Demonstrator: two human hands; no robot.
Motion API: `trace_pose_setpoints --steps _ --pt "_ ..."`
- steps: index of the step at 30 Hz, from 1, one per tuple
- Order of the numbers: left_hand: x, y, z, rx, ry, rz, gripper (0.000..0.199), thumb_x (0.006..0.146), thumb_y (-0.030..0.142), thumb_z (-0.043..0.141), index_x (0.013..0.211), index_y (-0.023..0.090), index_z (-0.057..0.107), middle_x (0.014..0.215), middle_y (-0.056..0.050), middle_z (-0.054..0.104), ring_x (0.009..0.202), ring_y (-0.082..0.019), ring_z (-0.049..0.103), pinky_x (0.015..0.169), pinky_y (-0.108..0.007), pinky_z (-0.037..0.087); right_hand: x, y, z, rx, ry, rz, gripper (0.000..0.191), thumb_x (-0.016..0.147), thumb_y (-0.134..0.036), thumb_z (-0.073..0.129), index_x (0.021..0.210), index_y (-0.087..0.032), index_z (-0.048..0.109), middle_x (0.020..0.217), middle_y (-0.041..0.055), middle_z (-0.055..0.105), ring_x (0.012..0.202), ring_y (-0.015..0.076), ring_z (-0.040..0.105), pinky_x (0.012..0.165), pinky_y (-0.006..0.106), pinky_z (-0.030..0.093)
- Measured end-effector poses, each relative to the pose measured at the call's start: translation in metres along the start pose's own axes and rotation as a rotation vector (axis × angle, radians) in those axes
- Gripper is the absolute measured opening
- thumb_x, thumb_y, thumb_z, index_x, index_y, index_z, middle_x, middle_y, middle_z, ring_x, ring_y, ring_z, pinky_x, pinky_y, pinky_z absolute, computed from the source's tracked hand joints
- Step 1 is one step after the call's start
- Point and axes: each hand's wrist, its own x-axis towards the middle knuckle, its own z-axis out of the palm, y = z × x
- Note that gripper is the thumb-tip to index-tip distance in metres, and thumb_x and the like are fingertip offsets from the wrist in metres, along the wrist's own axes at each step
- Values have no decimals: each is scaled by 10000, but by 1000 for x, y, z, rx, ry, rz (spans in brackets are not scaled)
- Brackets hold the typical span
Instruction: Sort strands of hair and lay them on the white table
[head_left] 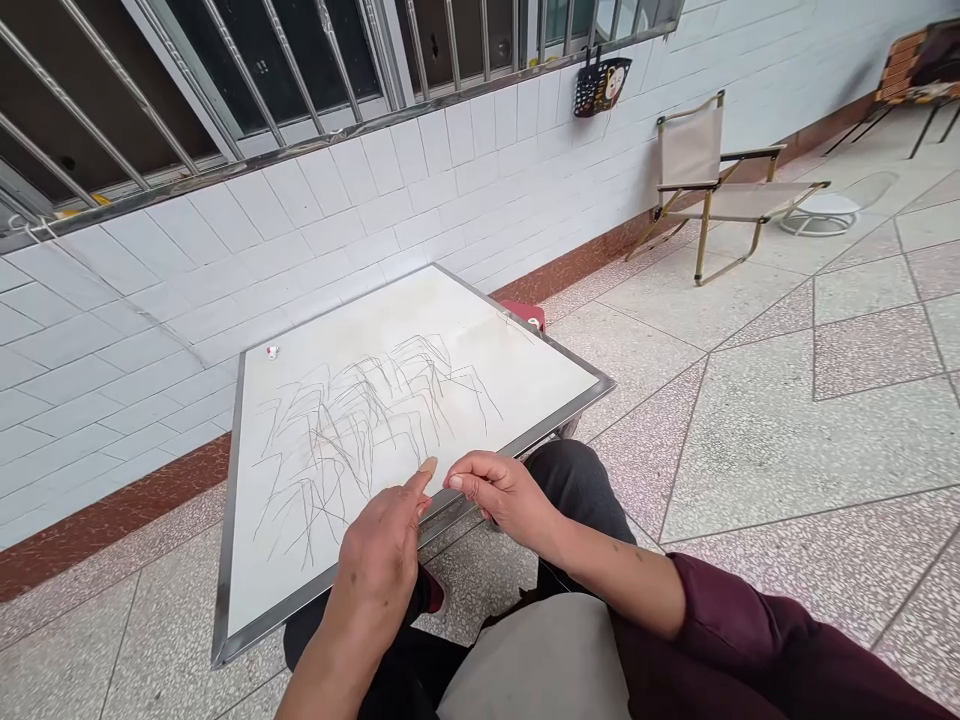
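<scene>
Both hands meet above the near edge of a white table (472, 350) with a grey metal rim. My left hand (382, 540) has its thumb and fingers drawn together, and a tan covering shows on one fingertip. Close beside it, my right hand (506, 495) pinches thumb against forefinger. Whatever lies between the fingertips of either hand is too fine to make out. Many thin dark bent strands (367, 390), like wire or thread, lie spread over the tabletop just beyond my hands. A small white and red item (272, 352) sits near the far left corner.
A white tiled wall (315, 240) with barred windows runs behind the table. A small black basket (600, 85) hangs on it. Under the table's right side is a red stool (525, 313). A folding chair (712, 190) and a white round stool (819, 212) stand farther right.
</scene>
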Motion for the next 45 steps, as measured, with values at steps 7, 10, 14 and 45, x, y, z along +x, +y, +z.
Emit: trace_pose_setpoints --steps 7,10,14,45 --pt "-5 -6 -3 242 -47 264 650 926 -11 360 1524 229 276 811 -13 599 756 -163 576 693 -315 509 -2 -1 -4 -44 -20 -45 288 884 -454 616 799 -190 692 679 -12 550 593 109 476 513 217 376" --pt "-6 -3 -11 333 -65 317 705 894 -67 341 1542 187 223 758 -4 567 682 -158 510 654 -316 459 -3 -1 -4 -60 -37 -65 313 893 -476 605 793 -194 694 715 1 572 621 117 502 523 222 390" --pt "-7 -1 -22 375 -58 390 742 871 -103 348 1546 165 198 736 6 565 664 -152 463 662 -320 426 -4 -4 -3 -77 -70 -86 339 894 -502 599 781 -196 691 736 10 589 650 129 527 544 232 405" --pt "10 30 3 174 215 69 554 965 121 465 1482 296 370 961 -11 723 817 -160 651 739 -306 543 -13 -21 2 -311 -53 -247 190 978 -296 506 980 -237 687 879 30 674 833 168 612 762 289 465"
